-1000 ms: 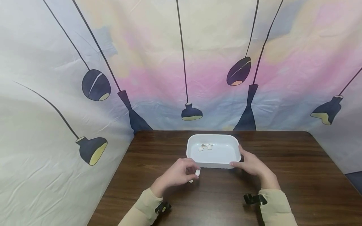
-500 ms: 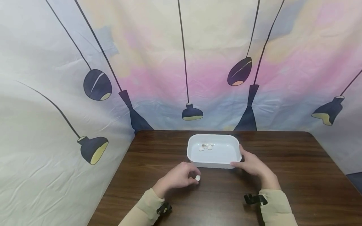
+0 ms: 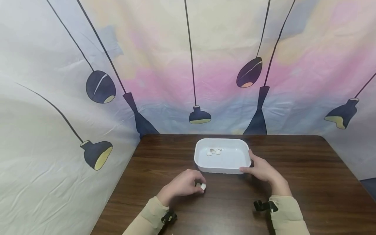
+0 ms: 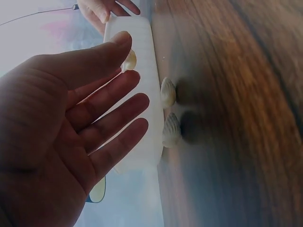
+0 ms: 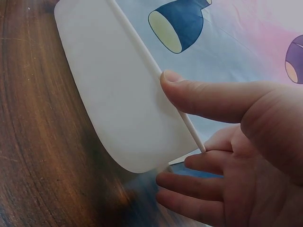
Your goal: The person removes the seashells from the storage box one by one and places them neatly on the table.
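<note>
Shell (image 4: 130,60), small and pale: sits between thumb and, apparently, forefinger of the left hand (image 3: 182,183), close over the bench (image 3: 229,209) or touching it, cannot tell which. Seems lightly pinched, with the other fingers extended and spread. Close by, on the bench: two other shells (image 4: 168,93), just beside each other. From the held shell to the white tray (image 3: 221,170): forward and somewhat to the right, over the near wall. Long axis of the tray from left to right, therefore a long side toward the left hand, the nearer of the two hands to the shell. At the right end: right hand (image 3: 264,170), gripping the tray by its near corner. Inside, toward the back left: a few more shells (image 3: 218,152). Seems to depend mainly on this short way across the near rim.
</note>
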`<move>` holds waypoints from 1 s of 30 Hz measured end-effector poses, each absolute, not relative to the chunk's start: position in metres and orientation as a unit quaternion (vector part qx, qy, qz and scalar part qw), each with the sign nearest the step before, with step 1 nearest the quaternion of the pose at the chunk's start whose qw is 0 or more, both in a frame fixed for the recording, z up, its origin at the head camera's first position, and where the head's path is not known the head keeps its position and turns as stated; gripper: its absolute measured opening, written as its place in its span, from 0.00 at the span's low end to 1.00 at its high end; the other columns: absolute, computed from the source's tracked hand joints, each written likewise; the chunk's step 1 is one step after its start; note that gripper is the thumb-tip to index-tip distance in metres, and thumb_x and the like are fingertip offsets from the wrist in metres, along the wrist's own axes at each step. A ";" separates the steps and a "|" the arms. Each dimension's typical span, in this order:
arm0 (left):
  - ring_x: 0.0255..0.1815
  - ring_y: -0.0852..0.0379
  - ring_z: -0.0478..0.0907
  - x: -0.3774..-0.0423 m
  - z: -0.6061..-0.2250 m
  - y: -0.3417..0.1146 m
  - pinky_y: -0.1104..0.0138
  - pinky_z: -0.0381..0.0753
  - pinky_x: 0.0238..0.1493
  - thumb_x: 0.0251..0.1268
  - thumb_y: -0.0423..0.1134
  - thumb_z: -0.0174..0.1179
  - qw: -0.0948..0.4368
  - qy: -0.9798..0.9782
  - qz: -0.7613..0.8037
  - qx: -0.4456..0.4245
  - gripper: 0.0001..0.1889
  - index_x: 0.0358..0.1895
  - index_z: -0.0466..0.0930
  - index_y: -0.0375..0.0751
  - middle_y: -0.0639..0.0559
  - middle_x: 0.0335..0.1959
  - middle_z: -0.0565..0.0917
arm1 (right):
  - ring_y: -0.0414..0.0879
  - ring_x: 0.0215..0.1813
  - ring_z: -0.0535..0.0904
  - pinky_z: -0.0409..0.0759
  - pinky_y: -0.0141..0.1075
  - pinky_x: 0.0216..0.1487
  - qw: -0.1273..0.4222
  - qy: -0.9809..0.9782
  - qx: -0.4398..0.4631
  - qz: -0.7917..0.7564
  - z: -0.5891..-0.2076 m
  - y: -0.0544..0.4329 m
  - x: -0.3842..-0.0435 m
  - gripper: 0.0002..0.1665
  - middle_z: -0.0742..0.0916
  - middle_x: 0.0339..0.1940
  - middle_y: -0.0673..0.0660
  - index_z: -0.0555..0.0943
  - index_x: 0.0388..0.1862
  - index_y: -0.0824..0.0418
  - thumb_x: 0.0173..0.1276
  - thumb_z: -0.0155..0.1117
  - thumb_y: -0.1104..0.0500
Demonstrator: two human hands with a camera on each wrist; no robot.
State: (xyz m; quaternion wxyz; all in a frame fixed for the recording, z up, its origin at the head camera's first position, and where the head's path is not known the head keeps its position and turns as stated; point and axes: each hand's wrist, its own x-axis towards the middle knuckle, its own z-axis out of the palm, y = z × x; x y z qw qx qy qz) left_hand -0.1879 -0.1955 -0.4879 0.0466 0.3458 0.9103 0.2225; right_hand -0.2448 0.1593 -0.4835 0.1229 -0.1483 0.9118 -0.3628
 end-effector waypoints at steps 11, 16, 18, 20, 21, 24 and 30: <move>0.41 0.68 0.81 -0.189 -0.491 -0.188 0.73 0.78 0.44 0.58 0.41 0.82 0.052 0.924 0.181 0.332 0.11 0.43 0.92 0.51 0.66 0.41 0.87 | 0.77 0.79 0.62 0.65 0.69 0.73 0.126 0.910 -0.147 -0.366 -0.482 0.159 -0.245 0.67 0.61 0.80 0.82 0.44 0.84 0.78 0.72 0.73 0.40; 0.42 0.69 0.80 -0.189 -0.493 -0.183 0.71 0.80 0.46 0.56 0.42 0.83 0.052 0.933 0.159 0.320 0.12 0.42 0.92 0.52 0.66 0.41 0.87 | 0.77 0.79 0.62 0.65 0.69 0.73 0.125 0.910 -0.150 -0.367 -0.480 0.159 -0.245 0.67 0.61 0.80 0.82 0.44 0.84 0.78 0.72 0.73 0.40; 0.42 0.69 0.80 -0.189 -0.494 -0.182 0.70 0.80 0.46 0.56 0.42 0.83 0.052 0.936 0.152 0.314 0.12 0.42 0.92 0.53 0.66 0.40 0.87 | 0.77 0.79 0.62 0.65 0.70 0.73 0.125 0.910 -0.150 -0.365 -0.479 0.159 -0.245 0.68 0.61 0.80 0.82 0.44 0.84 0.78 0.72 0.73 0.40; 0.41 0.69 0.80 -0.189 -0.494 -0.180 0.70 0.80 0.45 0.55 0.42 0.84 0.052 0.938 0.146 0.309 0.11 0.41 0.92 0.53 0.66 0.40 0.87 | 0.77 0.79 0.62 0.65 0.70 0.73 0.127 0.911 -0.149 -0.364 -0.479 0.159 -0.245 0.68 0.61 0.80 0.82 0.44 0.84 0.78 0.72 0.73 0.39; 0.41 0.69 0.80 -0.189 -0.494 -0.179 0.70 0.80 0.45 0.55 0.42 0.84 0.052 0.939 0.144 0.307 0.11 0.40 0.92 0.53 0.66 0.39 0.87 | 0.77 0.79 0.61 0.64 0.70 0.73 0.128 0.910 -0.147 -0.366 -0.479 0.160 -0.245 0.68 0.61 0.80 0.82 0.44 0.84 0.78 0.71 0.74 0.39; 0.40 0.69 0.79 -0.189 -0.495 -0.177 0.70 0.80 0.44 0.55 0.43 0.84 0.048 0.942 0.133 0.305 0.11 0.40 0.93 0.53 0.66 0.39 0.86 | 0.77 0.79 0.61 0.64 0.70 0.73 0.129 0.910 -0.148 -0.364 -0.480 0.160 -0.245 0.68 0.60 0.80 0.82 0.44 0.84 0.78 0.72 0.73 0.40; 0.40 0.69 0.78 -0.188 -0.497 -0.176 0.70 0.80 0.42 0.56 0.43 0.83 0.046 0.943 0.121 0.306 0.10 0.40 0.93 0.53 0.66 0.39 0.86 | 0.77 0.79 0.61 0.64 0.69 0.73 0.127 0.912 -0.148 -0.360 -0.483 0.159 -0.246 0.66 0.61 0.80 0.82 0.44 0.84 0.79 0.73 0.73 0.41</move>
